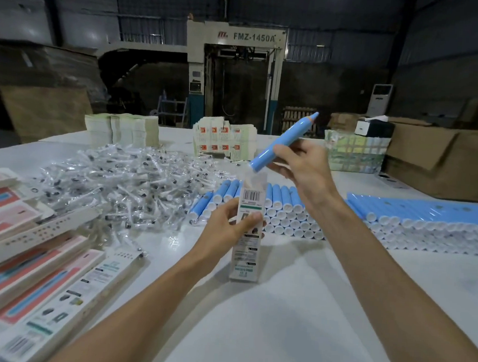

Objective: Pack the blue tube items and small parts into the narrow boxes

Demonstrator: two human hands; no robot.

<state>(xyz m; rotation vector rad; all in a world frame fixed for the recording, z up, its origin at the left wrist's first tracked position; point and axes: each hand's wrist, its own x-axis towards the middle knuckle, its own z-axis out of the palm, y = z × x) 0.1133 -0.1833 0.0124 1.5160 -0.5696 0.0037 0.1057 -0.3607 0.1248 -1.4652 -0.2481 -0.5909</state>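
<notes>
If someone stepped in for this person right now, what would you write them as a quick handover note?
Left hand: grips the narrow box, upright on the table, top open.
Right hand: holds a blue tube tilted, its lower end at the box's mouth.
Supplies: stacked blue tubes behind the box; small bagged parts heaped to the left; more boxes at far left, filled or not I cannot tell.
Done: box opened, tube picked up.
Left: slide the tube in, add a small part if none is inside, close the box, repeat.
</notes>
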